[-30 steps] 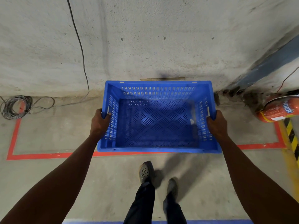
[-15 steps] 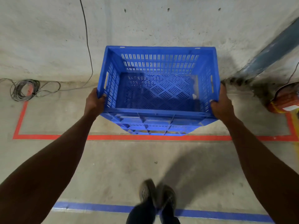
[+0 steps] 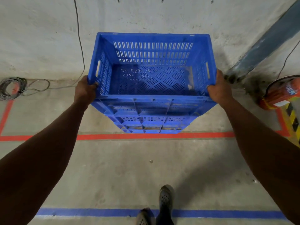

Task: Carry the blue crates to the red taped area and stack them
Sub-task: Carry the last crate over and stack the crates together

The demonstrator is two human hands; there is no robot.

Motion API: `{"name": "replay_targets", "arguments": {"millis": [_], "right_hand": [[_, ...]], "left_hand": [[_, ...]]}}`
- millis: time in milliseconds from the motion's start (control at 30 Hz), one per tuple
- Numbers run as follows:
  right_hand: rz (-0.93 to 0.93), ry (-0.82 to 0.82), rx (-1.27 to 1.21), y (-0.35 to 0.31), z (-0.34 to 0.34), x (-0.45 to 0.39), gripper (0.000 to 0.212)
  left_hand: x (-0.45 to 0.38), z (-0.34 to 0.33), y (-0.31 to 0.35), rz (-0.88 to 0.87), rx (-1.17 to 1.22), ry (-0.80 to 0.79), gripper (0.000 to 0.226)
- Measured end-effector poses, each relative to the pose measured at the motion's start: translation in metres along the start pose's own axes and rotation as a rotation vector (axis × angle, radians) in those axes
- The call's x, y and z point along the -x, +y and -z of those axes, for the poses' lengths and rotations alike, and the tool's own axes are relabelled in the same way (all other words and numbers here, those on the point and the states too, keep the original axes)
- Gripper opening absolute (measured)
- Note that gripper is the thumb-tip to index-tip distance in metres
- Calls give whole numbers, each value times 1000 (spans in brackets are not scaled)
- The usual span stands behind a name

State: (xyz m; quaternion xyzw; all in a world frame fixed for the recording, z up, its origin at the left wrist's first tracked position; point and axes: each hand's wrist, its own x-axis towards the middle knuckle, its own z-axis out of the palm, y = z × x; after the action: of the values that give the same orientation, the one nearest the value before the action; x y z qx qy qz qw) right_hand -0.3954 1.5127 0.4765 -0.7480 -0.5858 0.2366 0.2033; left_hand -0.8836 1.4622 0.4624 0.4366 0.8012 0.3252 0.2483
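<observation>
An empty blue slatted crate stands upright inside the red taped area, close to the concrete wall. Its bottom edge lies just beyond the near red tape line; I cannot tell whether it touches the floor. My left hand grips the crate's left rim at the near corner. My right hand grips the right rim at the near corner. Both arms stretch forward and down. No other crate is in view.
A coil of grey cable lies at the left end of the taped area. An orange-red cylinder lies at the right by yellow-black hazard striping. A blue tape line crosses the floor by my feet.
The crate has gone down and away from me, from held over the red line to low inside the taped area. My feet are now back at the blue line.
</observation>
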Motion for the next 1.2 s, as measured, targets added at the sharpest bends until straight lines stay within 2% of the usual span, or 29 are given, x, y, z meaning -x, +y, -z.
{"name": "replay_targets", "arguments": {"millis": [267, 433, 967, 1067, 1200], "right_hand": [[-1, 15, -28, 1, 1, -4, 64], [6, -22, -45, 1, 10, -14, 67], [-51, -11, -21, -2, 12, -17, 62], [-15, 16, 0, -14, 8, -6, 58], [-39, -17, -30, -4, 19, -9, 63]], "left_hand": [[4, 0, 9, 22, -32, 5, 31], [15, -7, 8, 40, -17, 21, 33], [5, -10, 20, 128, -51, -43, 35], [-1, 2, 13, 161, -51, -49, 37], [8, -9, 29, 98, -72, -25, 37]]}}
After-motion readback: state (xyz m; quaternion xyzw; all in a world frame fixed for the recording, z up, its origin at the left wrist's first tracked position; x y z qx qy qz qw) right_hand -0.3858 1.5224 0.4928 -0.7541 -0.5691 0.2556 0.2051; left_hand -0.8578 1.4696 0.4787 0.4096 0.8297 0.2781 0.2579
